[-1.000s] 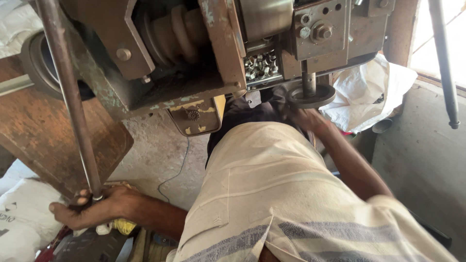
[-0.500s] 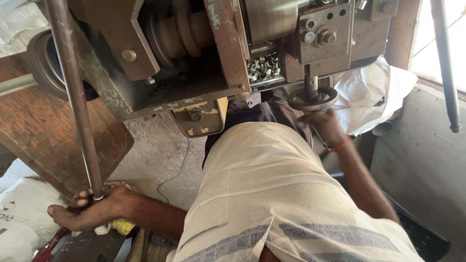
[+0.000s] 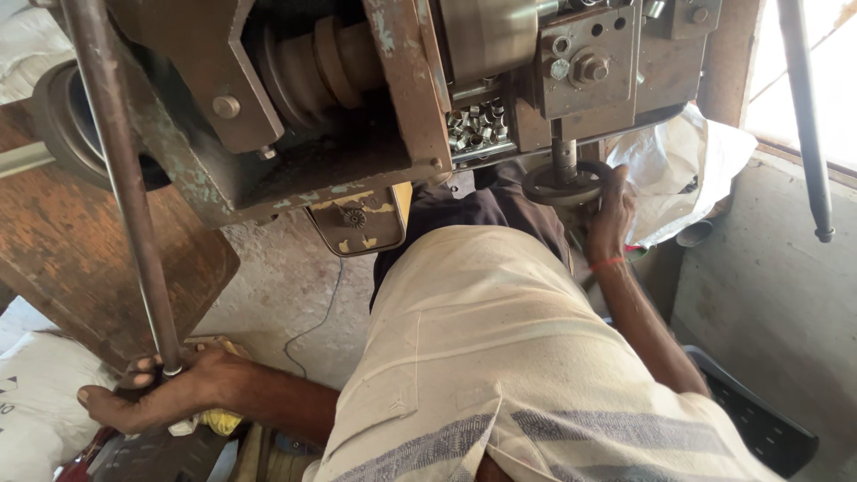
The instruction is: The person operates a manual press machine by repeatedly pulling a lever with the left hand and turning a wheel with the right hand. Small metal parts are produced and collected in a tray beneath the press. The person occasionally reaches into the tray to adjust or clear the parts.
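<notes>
Under machine, L hand (image 3: 147, 393) grips long steel rod (image 3: 120, 187), R hand (image 3: 610, 219) clasps small handwheel (image 3: 564, 186).

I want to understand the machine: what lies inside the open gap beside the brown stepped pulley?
A heap of small shiny metal pieces fills the gap beside the brown stepped pulley. The grey machine frame covers whatever lies deeper.

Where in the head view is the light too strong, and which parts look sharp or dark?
Head view: the window at upper right is blown out white; the machine, left hand on the long rod and right hand at the handwheel look sharp; the recess around the pulley is shadowed.
</notes>
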